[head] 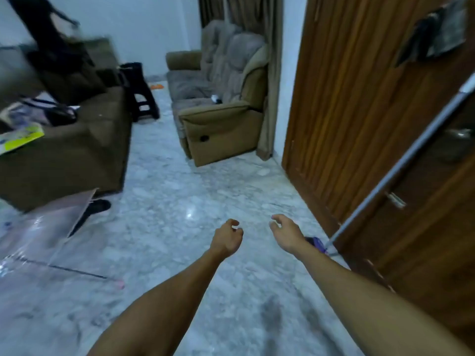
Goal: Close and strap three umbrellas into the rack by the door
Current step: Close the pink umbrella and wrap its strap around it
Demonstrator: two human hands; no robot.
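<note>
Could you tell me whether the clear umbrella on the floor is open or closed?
Open. The clear umbrella lies on its side on the floor at left, canopy spread wide, shaft and pink tip pointing right.

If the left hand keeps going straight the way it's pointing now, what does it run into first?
Nothing close. The left hand is empty, reaching forward over bare marble floor. Straight ahead, the first thing looks like the tan recliner, well beyond it, though depth is hard to judge. The open clear umbrella lies off to its left.

My left hand (pixel 228 238) and right hand (pixel 286 233) reach out empty, fingers loosely curled, above the marble floor (pixel 180 201), right of a clear open umbrella (pixel 43 232).
</note>
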